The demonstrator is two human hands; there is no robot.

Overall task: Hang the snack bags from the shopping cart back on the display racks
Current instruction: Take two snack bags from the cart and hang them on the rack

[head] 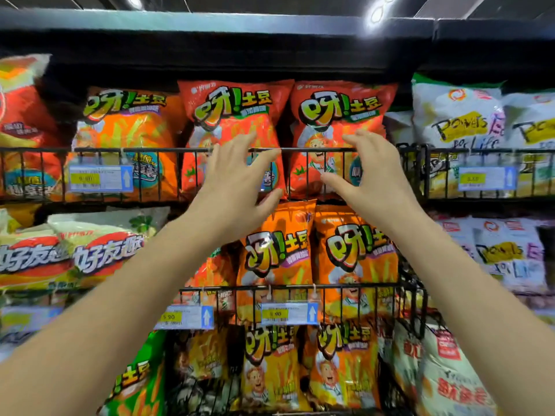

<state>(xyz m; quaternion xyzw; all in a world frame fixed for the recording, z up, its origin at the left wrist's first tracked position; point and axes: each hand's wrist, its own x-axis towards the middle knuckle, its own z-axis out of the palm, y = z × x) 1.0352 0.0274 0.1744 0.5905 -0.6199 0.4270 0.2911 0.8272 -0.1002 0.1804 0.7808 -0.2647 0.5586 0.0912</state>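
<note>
Hands are raised to the top wire rack [300, 150], both spread and holding nothing. The left hand [232, 178] hovers with fingers splayed over the left red snack bag [231, 115], its thumb near that bag's lower right corner; the right hand [371, 175] does the same in front of the right red snack bag [339, 115]. Both bags stand upright side by side behind the rack's front rail, touching each other at their inner edges.

Judging from this, the step in hand is settling or straightening these two bags. To do it well, each grip should press lightly on its bag's face, pushing it back behind the rail and square with its neighbour, without crushing the contents.

To the far left an orange bag [126, 130] fills the next section, with a price tag [100, 178] clipped to the rail. Below the hands sit two more orange bags [315, 250] in a lower rack [300, 286], also tagged. To the right, white bags [456, 115] crowd close against the red pair, so there is little room to shift sideways. The shopping cart is not in view, so I cannot tell how many bags remain.
</note>
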